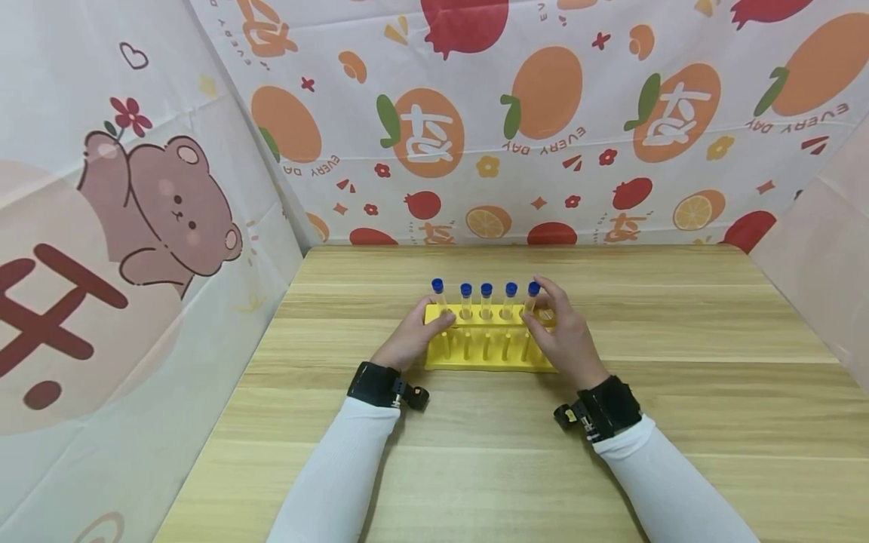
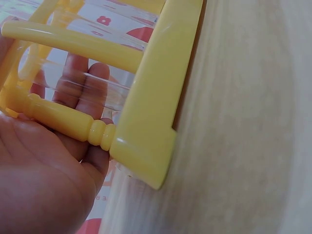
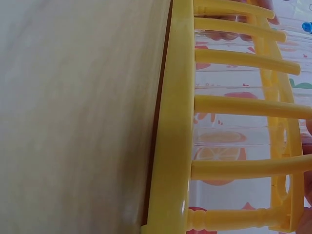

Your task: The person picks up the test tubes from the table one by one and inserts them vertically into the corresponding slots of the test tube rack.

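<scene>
A yellow test tube rack (image 1: 492, 367) stands on the wooden table, holding a row of clear test tubes (image 1: 486, 302) with blue caps. My left hand (image 1: 410, 338) grips the rack's left end, thumb over the top front edge. In the left wrist view its fingers (image 2: 92, 90) show behind the end post (image 2: 68, 119). At the other end, my right hand (image 1: 569, 341) pinches the rightmost test tube (image 1: 532, 300) between thumb and forefinger. Most of that hand lies outside the right wrist view, where the rack's base (image 3: 173, 122) and pegs (image 3: 243, 105) fill the middle.
The wooden tabletop (image 1: 489, 467) extends on all sides of the rack. Behind it hangs a fruit-patterned cloth (image 1: 536, 181), and a bear-printed cloth (image 1: 224, 332) covers the left side. Black straps with small cameras (image 1: 417, 397) circle both wrists.
</scene>
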